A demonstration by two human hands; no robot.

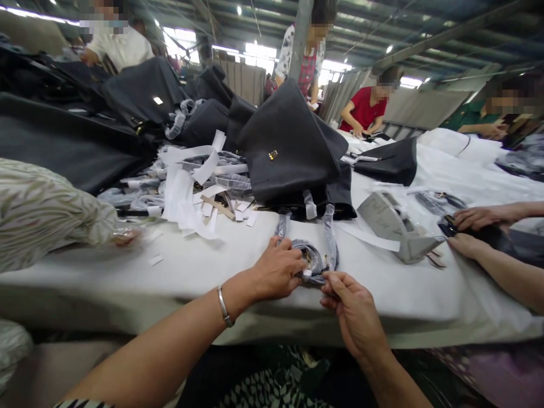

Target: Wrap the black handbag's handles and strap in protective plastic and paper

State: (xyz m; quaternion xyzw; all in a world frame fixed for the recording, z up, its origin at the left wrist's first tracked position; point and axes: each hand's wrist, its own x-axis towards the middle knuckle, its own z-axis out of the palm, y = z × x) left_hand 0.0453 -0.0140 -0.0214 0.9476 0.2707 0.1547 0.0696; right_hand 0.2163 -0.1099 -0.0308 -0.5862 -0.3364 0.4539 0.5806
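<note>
A coiled bag strap (313, 256) wrapped in clear plastic, with gold-coloured hardware, lies near the table's front edge. My left hand (276, 269) is closed over the coil's left side, its fingertips partly hidden. On the right, my right hand (351, 300) pinches the strap's dark end between thumb and fingers. Just behind the coil, a black handbag (293, 147) with a gold clasp (272, 154) rests on other black bag parts. Its plastic-wrapped handles (329, 226) hang toward me, reaching the coil.
White paper strips (181, 192) and more wrapped straps (140, 195) are heaped at left. A grey angular holder (385, 221) stands on the white-covered table (238, 266). At right, a co-worker's hands (480, 226) handle a black piece. A patterned sleeve (51, 209) reaches in from the left.
</note>
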